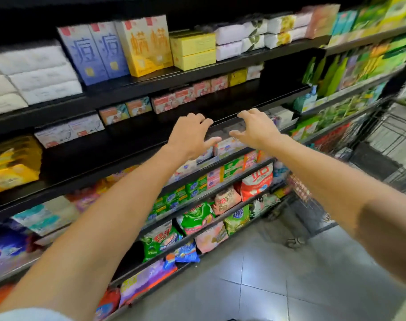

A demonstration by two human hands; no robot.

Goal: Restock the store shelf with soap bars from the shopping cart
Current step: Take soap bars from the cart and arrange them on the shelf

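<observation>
Both my arms stretch out toward the black store shelf [118,147]. My left hand [190,134] and my right hand [256,128] hover side by side at the front lip of a middle shelf, fingers bent, nothing visibly held. Between and just below the two thumbs lie pale soap bar packs [227,145] on the shelf underneath. A row of small pink soap boxes [183,96] lines the back of the shelf beyond my hands. The dark wire shopping cart [371,126] stands to the right, its contents blurred.
Tall blue and yellow boxes [118,49] and white packs stand on the upper shelf. Green, red and pink detergent bags [197,218] fill the lower shelves. Yellow packs [12,165] sit at the left. Grey floor tiles [255,274] spread below.
</observation>
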